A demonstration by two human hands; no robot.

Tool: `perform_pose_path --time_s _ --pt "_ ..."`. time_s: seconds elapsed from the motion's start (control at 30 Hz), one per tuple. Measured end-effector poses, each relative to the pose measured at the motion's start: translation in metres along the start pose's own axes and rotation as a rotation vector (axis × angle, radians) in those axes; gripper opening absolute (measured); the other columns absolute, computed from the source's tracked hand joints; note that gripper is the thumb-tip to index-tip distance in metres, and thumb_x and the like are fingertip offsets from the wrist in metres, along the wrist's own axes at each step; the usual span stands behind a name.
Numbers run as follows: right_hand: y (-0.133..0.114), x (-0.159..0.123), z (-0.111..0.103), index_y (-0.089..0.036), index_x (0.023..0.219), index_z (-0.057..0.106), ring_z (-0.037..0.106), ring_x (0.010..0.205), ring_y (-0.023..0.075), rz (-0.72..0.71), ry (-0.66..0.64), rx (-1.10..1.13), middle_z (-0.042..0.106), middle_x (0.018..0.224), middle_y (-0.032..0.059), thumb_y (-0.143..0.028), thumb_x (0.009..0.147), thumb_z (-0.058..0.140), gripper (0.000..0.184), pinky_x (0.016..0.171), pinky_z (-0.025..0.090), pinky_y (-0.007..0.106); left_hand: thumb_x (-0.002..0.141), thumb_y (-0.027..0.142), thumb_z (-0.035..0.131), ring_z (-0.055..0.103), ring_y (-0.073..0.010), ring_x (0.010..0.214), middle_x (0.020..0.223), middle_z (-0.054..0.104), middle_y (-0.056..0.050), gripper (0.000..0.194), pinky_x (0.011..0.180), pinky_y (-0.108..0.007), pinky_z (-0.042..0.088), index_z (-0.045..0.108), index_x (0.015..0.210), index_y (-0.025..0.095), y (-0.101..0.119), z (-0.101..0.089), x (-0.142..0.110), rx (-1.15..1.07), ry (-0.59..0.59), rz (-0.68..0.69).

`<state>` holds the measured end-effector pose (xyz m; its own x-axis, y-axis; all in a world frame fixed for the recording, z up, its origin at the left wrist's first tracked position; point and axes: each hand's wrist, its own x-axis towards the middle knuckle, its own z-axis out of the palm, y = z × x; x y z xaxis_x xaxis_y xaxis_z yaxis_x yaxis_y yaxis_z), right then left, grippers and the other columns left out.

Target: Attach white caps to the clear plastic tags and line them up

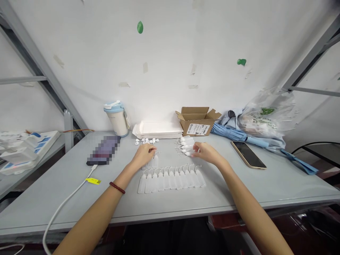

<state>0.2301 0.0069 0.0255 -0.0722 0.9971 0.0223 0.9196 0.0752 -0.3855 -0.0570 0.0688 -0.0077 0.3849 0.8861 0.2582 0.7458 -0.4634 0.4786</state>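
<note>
A row of small, flat translucent white pieces with thin looped strings [171, 180] lies across the front of the table. My left hand [145, 154] is closed in a pinch behind the row's left end, beside a few more translucent pieces [153, 163]; what its fingertips hold is hidden. Just beyond it are several small white caps [147, 141]. On the right, another stack of stringed translucent pieces [187, 142] lies with its strings to the left. My right hand [208, 153] pinches the near piece of that stack at its right end.
Behind my hands stand a pile of white sheets or envelopes [160, 130] and an open cardboard box [198, 122]. A lidded cup [117, 120] and a cabled phone [104, 151] are left. A second phone [248, 154], a blue umbrella [236, 134] and a plastic bag [265, 117] lie right.
</note>
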Motion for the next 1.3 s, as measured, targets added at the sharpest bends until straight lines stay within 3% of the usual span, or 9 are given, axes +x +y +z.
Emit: perform_pose_path --time_s 0.13,0.33,0.57,0.77,0.9,0.97,1.03,1.17,1.3 --pt "0.001 0.001 0.000 -0.018 0.083 0.055 0.057 0.070 0.0158 -0.011 0.023 -0.004 0.066 0.085 0.0040 -0.026 0.072 0.065 0.016 0.058 0.036 0.024 0.075 0.019 0.049 0.062 -0.0204 0.079 0.086 0.071 -0.006 0.027 0.073 -0.029 0.046 0.070 0.090 0.014 -0.001 0.001 0.000 -0.024 -0.006 -0.039" --pt "0.006 0.002 -0.002 -0.018 0.079 0.054 0.057 0.066 0.0161 -0.021 0.120 -0.013 0.066 0.078 0.0047 -0.036 0.080 0.058 0.019 0.055 0.034 0.024 0.076 0.021 0.048 0.062 -0.0211 0.080 0.086 0.071 -0.007 0.024 0.075 -0.031 0.046 0.069 0.087 0.015 0.000 0.002 0.001 -0.002 0.012 -0.022" --pt "0.000 0.002 0.001 -0.018 0.072 0.054 0.055 0.062 0.0152 -0.070 0.202 0.009 0.065 0.072 0.0043 -0.036 0.083 0.053 0.021 0.055 0.034 0.025 0.076 0.025 0.049 0.061 -0.0208 0.085 0.092 0.069 -0.008 0.021 0.082 -0.035 0.046 0.064 0.087 0.016 0.008 -0.004 -0.001 -0.098 0.153 -0.059" --pt "-0.004 0.001 0.001 -0.018 0.070 0.054 0.053 0.059 0.0148 -0.099 0.196 0.093 0.063 0.066 0.0034 -0.040 0.083 0.052 0.025 0.054 0.034 0.025 0.072 0.029 0.055 0.062 -0.0174 0.076 0.083 0.066 -0.007 0.020 0.075 -0.031 0.049 0.060 0.084 0.014 0.019 -0.014 -0.002 -0.546 0.197 -0.256" --pt "-0.006 0.000 0.001 -0.018 0.069 0.053 0.053 0.058 0.0147 -0.095 0.184 0.086 0.063 0.065 0.0035 -0.039 0.083 0.051 0.025 0.053 0.033 0.024 0.070 0.025 0.052 0.057 -0.0116 0.060 0.073 0.061 -0.004 0.019 0.058 -0.024 0.047 0.058 0.082 0.013 0.024 -0.024 -0.004 -0.841 0.106 -0.389" --pt "-0.008 -0.001 0.001 -0.018 0.069 0.054 0.053 0.058 0.0148 -0.085 0.171 0.079 0.063 0.065 0.0038 -0.039 0.083 0.051 0.025 0.053 0.033 0.024 0.069 0.023 0.048 0.049 -0.0096 0.048 0.062 0.056 -0.001 0.018 0.047 -0.022 0.040 0.058 0.081 0.013 0.023 -0.028 -0.005 -0.770 -0.006 -0.406" --pt "-0.010 -0.001 0.003 -0.018 0.070 0.054 0.054 0.059 0.0149 -0.088 0.157 0.083 0.063 0.066 0.0041 -0.038 0.083 0.051 0.024 0.053 0.033 0.024 0.068 0.022 0.045 0.047 -0.0109 0.047 0.054 0.053 0.001 0.018 0.046 -0.023 0.036 0.059 0.076 0.014 0.022 -0.031 -0.006 -0.556 -0.074 -0.352" --pt "-0.010 -0.001 0.007 -0.018 0.070 0.054 0.055 0.060 0.0152 -0.093 0.139 0.094 0.063 0.066 0.0038 -0.039 0.084 0.050 0.025 0.053 0.034 0.024 0.068 0.025 0.046 0.056 -0.0172 0.066 0.062 0.061 -0.001 0.020 0.058 -0.025 0.039 0.063 0.063 0.017 0.023 -0.030 -0.010 -0.142 -0.121 -0.082" --pt "-0.011 -0.001 0.007 -0.019 0.070 0.054 0.054 0.059 0.0147 -0.088 0.138 0.078 0.063 0.066 0.0032 -0.039 0.084 0.050 0.025 0.053 0.033 0.023 0.074 0.030 0.046 0.054 -0.0174 0.056 0.052 0.057 -0.002 0.030 0.051 -0.026 0.033 0.057 0.049 0.019 0.029 -0.027 -0.014 0.085 -0.145 0.001"
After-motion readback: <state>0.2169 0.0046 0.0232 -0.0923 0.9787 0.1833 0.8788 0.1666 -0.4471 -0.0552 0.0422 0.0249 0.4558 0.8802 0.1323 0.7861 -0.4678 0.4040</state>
